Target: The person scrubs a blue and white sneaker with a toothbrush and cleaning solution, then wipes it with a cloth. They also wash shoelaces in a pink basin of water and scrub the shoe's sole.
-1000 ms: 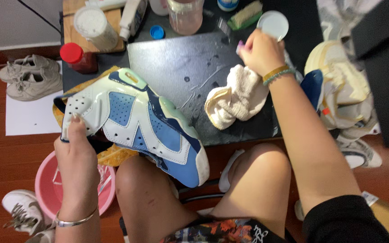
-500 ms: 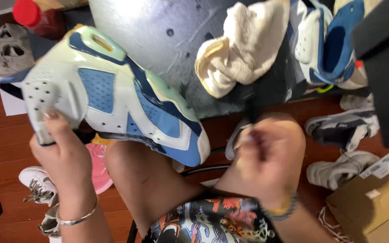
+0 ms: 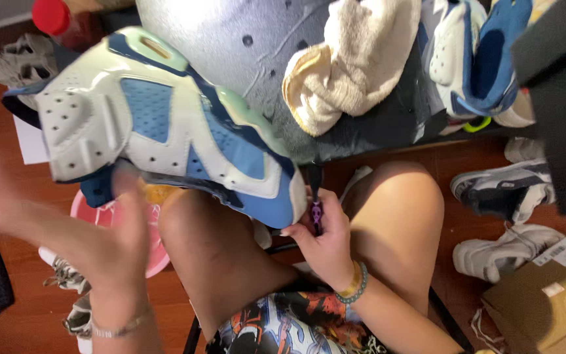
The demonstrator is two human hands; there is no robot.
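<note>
Since 0.5 s ago the view has closed in & the right hand [image 3: 325, 239] has dropped from knee level to just under the toe of the sneaker; the red-capped bottle [image 3: 52, 16] now shows at 11 o'clock. L to R: left hand [image 3: 109, 246], blurred, fingers spread under the heel of the blue & white high-top sneaker [image 3: 165, 131], which lies on its side across the left thigh at 9–10 o'clock of centre; whether it clasps or only props the shoe, cannot tell. Pink basin [image 3: 109, 216] below it, at 7 o'clock. Right hand closed around a small dark tool with purple grip [image 3: 316, 206], tip pointing up, touching or just beside the toe. Step in hand, by judgement: shoe cleaning, tool being brought to the toe; next move calls for a steady hold by the L hand and a tip aimed at the sole edge. Counts: 1 cream cloth [image 3: 348, 62] at 12 o'clock on the dark work mat [image 3: 230, 33]; 1 matching sneaker [image 3: 473, 56] at 1–2 o'clock; 2 pale floor sneakers [image 3: 502, 219] at 3–4 o'clock; 1 cardboard box [image 3: 545, 308] at 4–5 o'clock.
</note>
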